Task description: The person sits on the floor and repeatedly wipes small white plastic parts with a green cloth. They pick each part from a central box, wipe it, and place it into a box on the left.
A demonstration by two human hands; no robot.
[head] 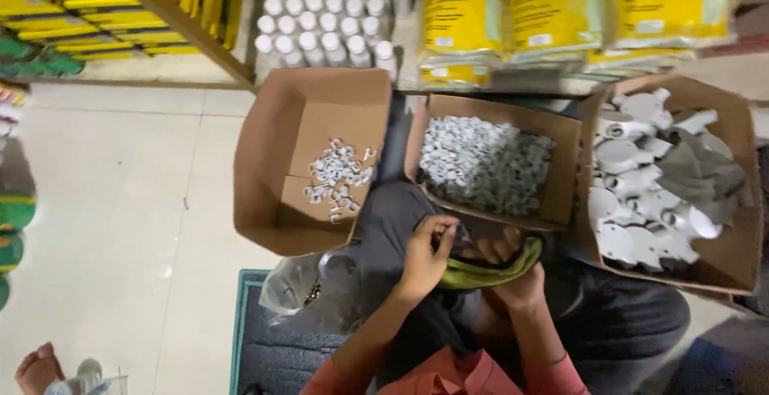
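My left hand is over my lap, its fingers curled and pinching the upper edge of a green-yellow bag. My right hand grips the same bag from below, palm up, with the fingers wrapped into its fold. Just beyond my hands stands a cardboard box filled with small white plastic clips. To its left, an open cardboard box holds only a small heap of the same white clips.
A third box on the right holds larger white pipe fittings. A clear plastic bag lies by my left knee on a teal-edged mat. Shelves behind carry white pipe ends and yellow packets. Another person's foot shows bottom left.
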